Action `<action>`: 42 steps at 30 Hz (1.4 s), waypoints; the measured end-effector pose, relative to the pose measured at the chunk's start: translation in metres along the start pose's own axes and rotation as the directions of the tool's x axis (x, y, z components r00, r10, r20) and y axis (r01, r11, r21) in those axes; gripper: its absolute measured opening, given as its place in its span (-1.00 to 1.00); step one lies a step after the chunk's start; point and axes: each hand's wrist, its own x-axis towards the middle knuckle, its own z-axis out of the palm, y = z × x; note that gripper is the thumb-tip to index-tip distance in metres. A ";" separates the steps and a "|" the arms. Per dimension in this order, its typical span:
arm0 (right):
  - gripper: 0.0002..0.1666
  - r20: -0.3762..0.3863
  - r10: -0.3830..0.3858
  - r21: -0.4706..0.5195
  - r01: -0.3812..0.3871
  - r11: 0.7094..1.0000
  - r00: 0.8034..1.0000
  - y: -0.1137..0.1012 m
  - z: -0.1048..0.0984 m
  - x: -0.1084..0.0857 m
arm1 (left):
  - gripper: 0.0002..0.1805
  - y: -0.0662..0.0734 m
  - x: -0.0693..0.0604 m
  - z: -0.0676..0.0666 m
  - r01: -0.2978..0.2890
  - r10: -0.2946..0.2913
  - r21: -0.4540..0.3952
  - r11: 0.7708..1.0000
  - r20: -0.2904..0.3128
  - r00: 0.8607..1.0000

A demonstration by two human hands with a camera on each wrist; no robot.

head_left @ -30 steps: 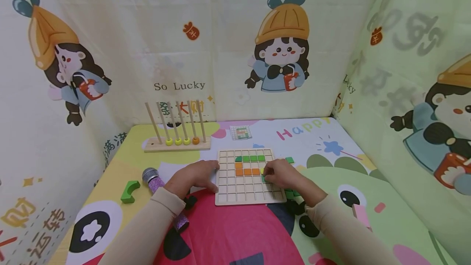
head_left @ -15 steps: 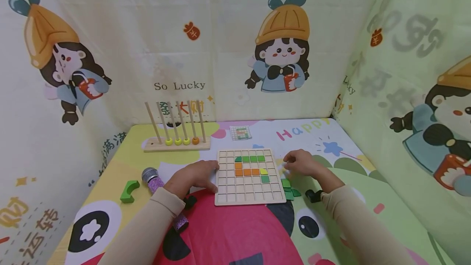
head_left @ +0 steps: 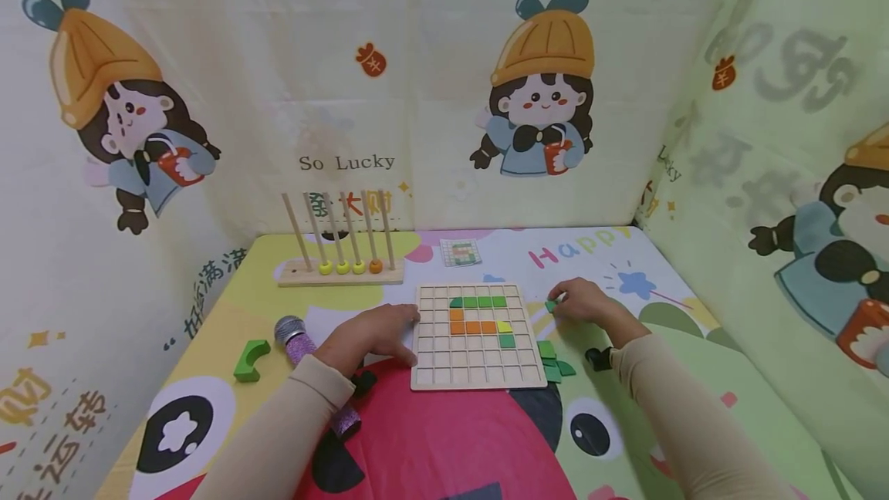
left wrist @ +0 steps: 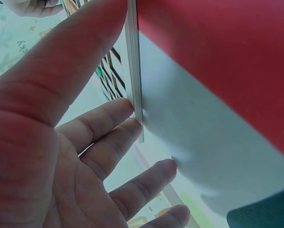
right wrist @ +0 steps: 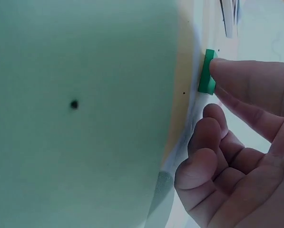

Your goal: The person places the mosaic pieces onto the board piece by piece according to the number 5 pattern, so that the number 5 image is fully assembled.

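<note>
My right hand (head_left: 586, 305) pinches a small green tile (right wrist: 207, 73) between thumb and index finger, to the right of the wooden grid board (head_left: 444, 376). The other fingers of that hand curl loosely in the right wrist view. My left hand (head_left: 371, 338) rests against the board's left edge, its thumb and fingertips (left wrist: 125, 107) touching the rim with the fingers mostly straight. On the board lie a row of green tiles (head_left: 482, 302), several orange tiles (head_left: 472, 327), a yellow tile (head_left: 503, 327) and a teal-green tile (head_left: 507, 341).
Several loose green tiles (head_left: 549, 352) lie by the board's right edge. Behind it is a pattern card (head_left: 461, 253). A bead abacus (head_left: 340, 276) stands back left. A purple microphone (head_left: 299, 343) lies partly under the left forearm, near a green arch block (head_left: 251, 361).
My right hand has left the teal-green tile on the board and moved right, off the board, where it now pinches another green tile. The left hand stays at the board's edge.
</note>
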 end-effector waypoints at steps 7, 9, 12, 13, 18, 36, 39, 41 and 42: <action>-0.74 -0.010 0.035 -0.007 -0.035 0.999 0.999 -0.001 0.001 -0.004 | -0.13 0.001 0.002 0.003 0.008 -0.008 0.000 1.000 -0.004 1.000; -0.76 -0.015 0.045 0.015 -0.044 0.999 0.999 -0.002 0.002 -0.006 | -0.12 0.000 0.002 0.003 0.010 -0.010 0.003 1.000 -0.003 1.000; -0.81 -0.017 0.024 0.059 -0.023 0.998 1.000 -0.006 0.005 -0.009 | -0.13 -0.001 0.002 0.002 0.015 -0.015 0.006 1.000 -0.001 1.000; -0.82 -0.020 0.010 0.072 -0.009 0.997 1.000 -0.007 0.006 -0.011 | -0.14 -0.001 0.003 0.002 0.015 -0.015 0.010 1.000 0.001 1.000; -0.89 -0.027 -0.053 0.146 0.056 0.988 0.998 -0.017 0.014 -0.021 | -0.14 -0.001 0.003 0.002 0.017 -0.017 0.016 1.000 0.009 1.000; -0.93 0.077 -0.190 0.292 0.160 0.943 0.979 -0.067 0.042 -0.048 | -0.09 -0.001 0.003 0.001 0.019 -0.019 0.015 1.000 0.013 1.000; -0.94 0.069 -0.222 0.240 0.200 0.950 0.973 -0.074 0.046 -0.051 | -0.10 -0.002 0.004 0.003 0.014 -0.014 0.019 1.000 0.012 1.000; -0.95 0.056 -0.238 0.212 0.222 0.952 0.970 -0.076 0.048 -0.051 | -0.10 -0.003 0.005 0.003 0.012 -0.012 0.023 1.000 0.011 1.000; -0.96 0.051 -0.237 0.202 0.223 0.954 0.970 -0.078 0.048 -0.052 | -0.10 -0.003 0.005 0.004 0.012 -0.012 0.024 1.000 0.010 1.000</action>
